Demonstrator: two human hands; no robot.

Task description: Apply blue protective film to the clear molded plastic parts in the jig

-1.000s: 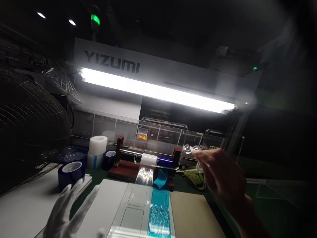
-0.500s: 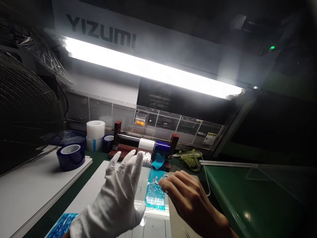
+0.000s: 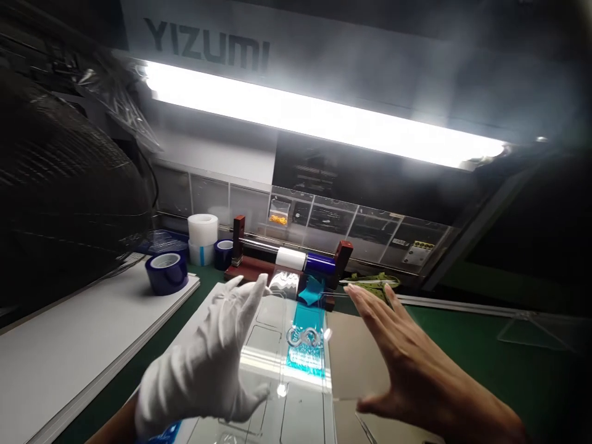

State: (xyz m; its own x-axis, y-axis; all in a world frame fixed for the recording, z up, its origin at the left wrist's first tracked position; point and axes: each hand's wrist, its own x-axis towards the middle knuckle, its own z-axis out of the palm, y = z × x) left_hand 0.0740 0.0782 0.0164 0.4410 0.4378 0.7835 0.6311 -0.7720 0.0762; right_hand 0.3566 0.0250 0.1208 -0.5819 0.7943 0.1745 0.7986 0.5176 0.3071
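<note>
My left hand point(image 3: 215, 351), in a white glove, has fingers and thumb wide apart around the left part of a clear plastic panel, of which only thin edges show. My bare right hand point(image 3: 407, 354) spans its right part, fingertips at the far edge and thumb at the near one. Between the hands, two curved, silvery-looking clear loops point(image 3: 303, 337) show at the middle of the clear piece. Below lie a strip of blue film point(image 3: 309, 317) and a pale sheet point(image 3: 303, 413) marked with dark rounded outlines. Tweezers point(image 3: 365, 427) lie near my right thumb.
A red-brown tape stand point(image 3: 239, 237) carries a white roll point(image 3: 291, 258) and a blue roll point(image 3: 320, 263). At left are a blue tape roll point(image 3: 167, 277) on stacked white boards point(image 3: 92, 339), and white rolls point(image 3: 202, 230). Green dotted cloth point(image 3: 370, 280) lies behind my right hand.
My right hand has left the loops in the middle and moved right, opening to span the panel's right part. The view has shifted slightly; the left hand keeps its spread.
</note>
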